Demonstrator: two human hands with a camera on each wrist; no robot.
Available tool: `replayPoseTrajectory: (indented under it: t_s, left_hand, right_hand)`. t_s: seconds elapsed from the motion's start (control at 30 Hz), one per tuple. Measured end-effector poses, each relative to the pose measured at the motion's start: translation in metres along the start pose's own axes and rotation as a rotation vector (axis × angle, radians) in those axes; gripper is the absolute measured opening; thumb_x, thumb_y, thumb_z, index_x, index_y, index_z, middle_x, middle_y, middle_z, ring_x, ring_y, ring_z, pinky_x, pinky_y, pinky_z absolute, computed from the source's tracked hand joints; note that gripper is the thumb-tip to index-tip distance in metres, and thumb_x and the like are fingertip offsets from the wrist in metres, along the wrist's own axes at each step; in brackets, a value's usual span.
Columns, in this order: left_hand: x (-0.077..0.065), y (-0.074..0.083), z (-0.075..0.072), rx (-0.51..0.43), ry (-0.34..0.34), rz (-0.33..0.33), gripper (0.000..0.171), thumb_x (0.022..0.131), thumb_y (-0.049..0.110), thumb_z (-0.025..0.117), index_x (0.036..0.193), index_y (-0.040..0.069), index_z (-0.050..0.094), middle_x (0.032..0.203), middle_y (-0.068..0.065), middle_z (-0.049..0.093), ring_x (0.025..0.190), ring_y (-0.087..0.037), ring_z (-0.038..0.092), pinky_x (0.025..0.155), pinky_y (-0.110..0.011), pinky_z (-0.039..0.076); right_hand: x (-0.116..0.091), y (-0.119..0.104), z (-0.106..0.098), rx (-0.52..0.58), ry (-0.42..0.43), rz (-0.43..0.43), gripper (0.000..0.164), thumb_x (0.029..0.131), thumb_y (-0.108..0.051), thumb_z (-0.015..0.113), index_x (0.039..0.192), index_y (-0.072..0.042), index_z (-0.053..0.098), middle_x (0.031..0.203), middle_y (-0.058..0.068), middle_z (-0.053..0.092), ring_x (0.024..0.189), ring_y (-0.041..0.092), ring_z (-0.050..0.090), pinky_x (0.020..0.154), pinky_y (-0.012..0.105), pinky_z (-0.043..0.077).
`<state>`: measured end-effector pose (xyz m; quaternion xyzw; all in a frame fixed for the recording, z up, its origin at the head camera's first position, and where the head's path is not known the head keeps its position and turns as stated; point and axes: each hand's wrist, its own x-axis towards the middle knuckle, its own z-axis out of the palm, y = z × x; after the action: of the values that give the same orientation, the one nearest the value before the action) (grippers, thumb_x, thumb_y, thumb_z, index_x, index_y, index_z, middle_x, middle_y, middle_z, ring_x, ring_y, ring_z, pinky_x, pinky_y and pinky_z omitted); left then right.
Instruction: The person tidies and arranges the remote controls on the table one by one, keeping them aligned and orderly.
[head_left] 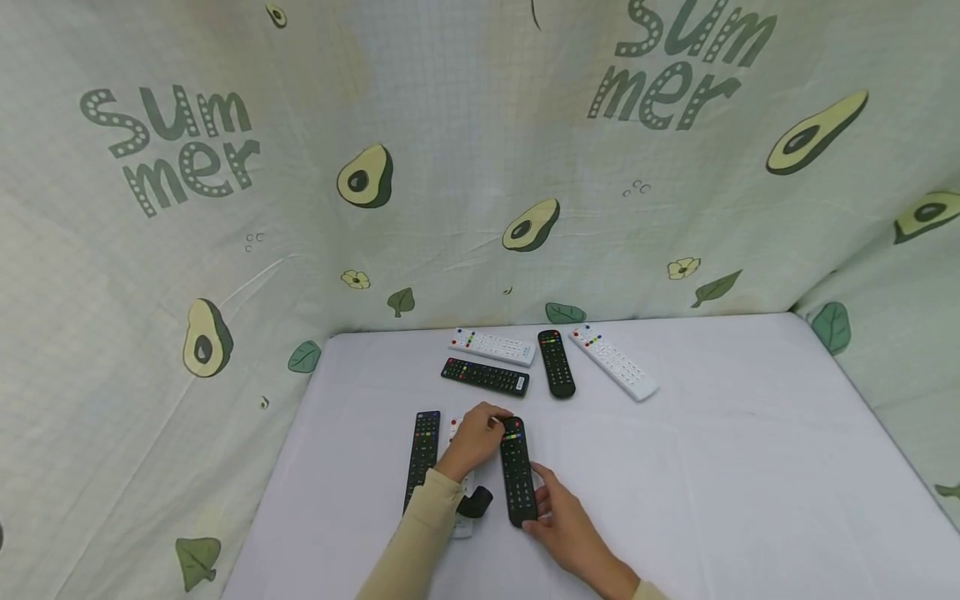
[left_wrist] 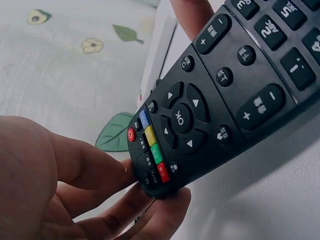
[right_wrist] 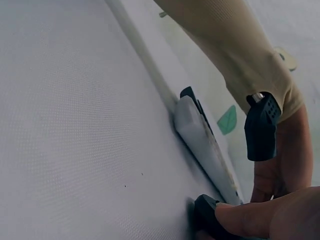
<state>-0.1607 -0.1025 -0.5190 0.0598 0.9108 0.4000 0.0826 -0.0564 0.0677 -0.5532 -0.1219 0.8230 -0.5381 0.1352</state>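
Observation:
A black remote control [head_left: 518,471] with colored buttons near its top lies between both hands on the white table. My left hand [head_left: 480,435] pinches its top end, and the left wrist view shows thumb and fingers around that end of the remote control [left_wrist: 200,110]. My right hand [head_left: 566,525] grips the lower end, its thumb [right_wrist: 270,217] on the near corner and its fingers along the right side. Left of it lie a white remote control [head_left: 462,528], partly hidden under my left forearm, and a long black remote control [head_left: 423,450].
Farther back lie a white remote control [head_left: 492,347], a black one [head_left: 485,377], a rounded black one [head_left: 557,364] and a slanted white one [head_left: 613,362]. A printed cloth [head_left: 450,167] hangs behind the table [head_left: 750,467]. A black wrist camera [head_left: 476,502] sits at my left wrist.

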Motion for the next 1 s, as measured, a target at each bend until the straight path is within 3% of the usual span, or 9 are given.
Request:
replayPoseTrajectory:
  t_s: [0.23, 0.67, 1.0]
  left_hand:
    - [0.002, -0.003, 0.003, 0.023, -0.029, -0.012, 0.027, 0.087, 0.006, 0.051, 0.109, 0.007, 0.067, 0.098, -0.002, 0.057, 0.083, -0.013, 0.052, 0.072, -0.029, 0.047]
    - [0.000, -0.002, 0.009, 0.084, -0.066, -0.027, 0.031, 0.088, 0.010, 0.049, 0.115, 0.005, 0.064, 0.105, -0.004, 0.057, 0.097, -0.017, 0.055, 0.087, -0.037, 0.047]
    - [-0.001, 0.000, 0.012, 0.108, -0.055, -0.025, 0.032, 0.088, 0.010, 0.049, 0.116, 0.001, 0.063, 0.110, -0.008, 0.056, 0.104, -0.023, 0.055, 0.090, -0.040, 0.045]
  right_hand:
    - [-0.003, -0.006, 0.002, -0.085, 0.017, -0.040, 0.085, 0.073, -0.004, 0.073, 0.143, 0.000, 0.025, 0.103, 0.007, 0.046, 0.083, 0.012, 0.051, 0.065, 0.020, 0.051]
    - [0.002, -0.010, 0.001, -0.090, -0.049, -0.068, 0.088, 0.073, -0.006, 0.074, 0.143, 0.006, 0.022, 0.106, 0.012, 0.046, 0.082, 0.011, 0.054, 0.065, 0.018, 0.051]
    - [0.007, -0.011, 0.004, -0.090, -0.064, -0.060, 0.085, 0.074, -0.004, 0.074, 0.141, 0.010, 0.023, 0.106, 0.013, 0.045, 0.078, 0.010, 0.054, 0.061, 0.019, 0.050]
